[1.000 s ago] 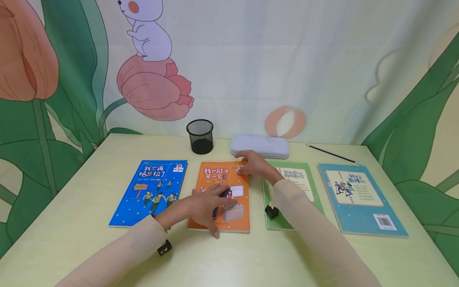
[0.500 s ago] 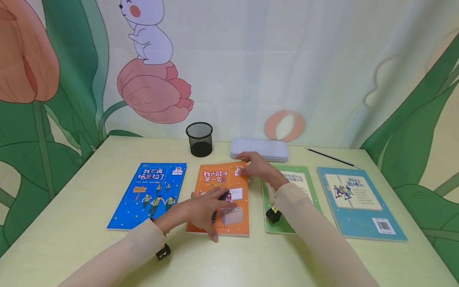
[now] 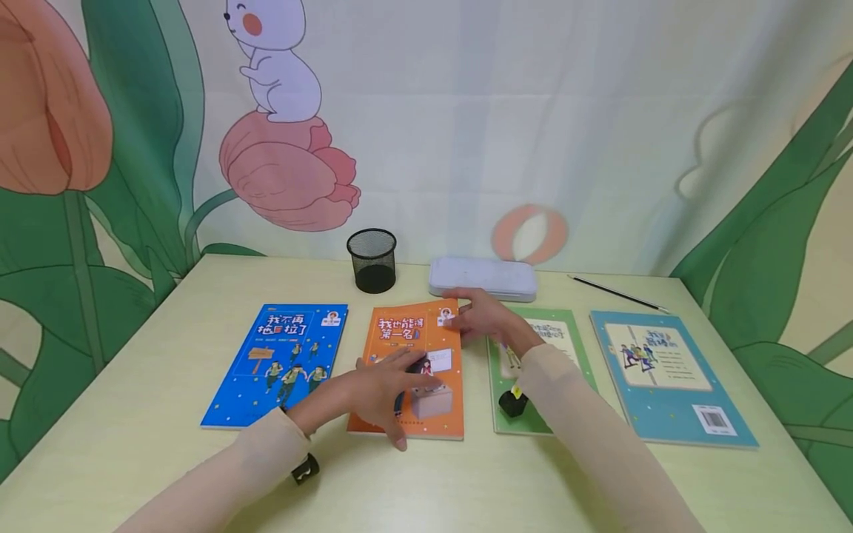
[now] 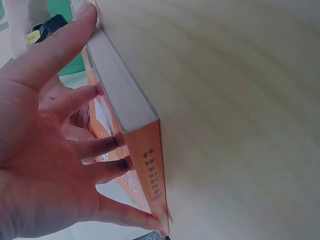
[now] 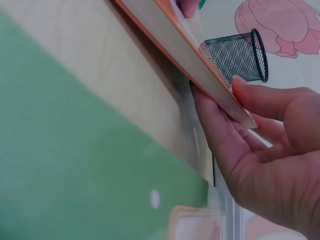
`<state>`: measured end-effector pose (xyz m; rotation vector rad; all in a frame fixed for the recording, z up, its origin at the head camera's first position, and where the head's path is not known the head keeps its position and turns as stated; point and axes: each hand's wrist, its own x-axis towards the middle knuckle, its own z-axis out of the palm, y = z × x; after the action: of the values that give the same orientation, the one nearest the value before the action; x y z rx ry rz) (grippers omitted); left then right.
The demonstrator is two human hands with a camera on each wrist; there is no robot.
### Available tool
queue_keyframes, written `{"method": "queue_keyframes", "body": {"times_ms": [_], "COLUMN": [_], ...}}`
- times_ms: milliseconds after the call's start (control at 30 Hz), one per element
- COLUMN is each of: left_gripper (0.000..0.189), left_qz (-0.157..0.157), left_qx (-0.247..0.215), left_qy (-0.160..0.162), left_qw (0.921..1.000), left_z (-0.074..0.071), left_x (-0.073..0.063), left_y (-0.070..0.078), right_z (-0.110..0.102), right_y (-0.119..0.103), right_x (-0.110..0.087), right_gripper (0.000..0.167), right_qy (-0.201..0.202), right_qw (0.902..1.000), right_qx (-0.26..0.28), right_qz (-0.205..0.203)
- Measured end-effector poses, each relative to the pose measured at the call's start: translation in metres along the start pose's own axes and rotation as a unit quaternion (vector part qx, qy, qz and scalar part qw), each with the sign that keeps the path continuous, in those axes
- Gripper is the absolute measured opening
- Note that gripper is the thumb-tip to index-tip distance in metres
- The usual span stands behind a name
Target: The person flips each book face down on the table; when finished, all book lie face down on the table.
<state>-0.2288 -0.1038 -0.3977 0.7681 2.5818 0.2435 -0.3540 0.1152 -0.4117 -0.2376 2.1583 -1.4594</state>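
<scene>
An orange book [image 3: 436, 403] lies in the middle of the table, its far right corner raised a little. My left hand [image 3: 380, 389] is spread over the cover; in the left wrist view its fingertips [image 4: 120, 139] press the cover and the spine side. At the raised corner my right hand [image 3: 489, 320] pinches the book, with the thumb on the cover and fingers beneath, as the right wrist view shows. A blue book [image 3: 246, 377] lies to the left. A green book [image 3: 580, 348], partly hidden by the right forearm, lies to the right, and a teal book [image 3: 666, 407] beyond it.
Behind the books stand a black mesh pen holder [image 3: 373, 266] and a pale pencil case [image 3: 483, 277]. A dark pencil [image 3: 616, 293] lies at the back right. A printed curtain [image 3: 413, 133] hangs behind the table [image 3: 400, 496].
My right hand has moved from beside the orange book's far right corner to pinching it, and that corner has risen slightly. The left hand stays in place on the cover.
</scene>
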Motion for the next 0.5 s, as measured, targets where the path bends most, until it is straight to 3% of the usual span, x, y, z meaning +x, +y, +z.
{"method": "queue_keyframes", "body": {"times_ms": [500], "left_gripper": [0.097], "left_qz": [0.019], "left_qx": [-0.01], "left_qy": [-0.003], "left_qw": [0.9998], "left_z": [-0.0028], "left_x": [-0.0021], "left_y": [-0.0025], "right_z": [-0.0003], "right_y": [-0.0016], "right_x": [-0.003], "right_gripper": [0.055], "right_qy": [0.005], "right_qw": [0.9997], "right_qx": [0.022], "right_qz": [-0.007]}}
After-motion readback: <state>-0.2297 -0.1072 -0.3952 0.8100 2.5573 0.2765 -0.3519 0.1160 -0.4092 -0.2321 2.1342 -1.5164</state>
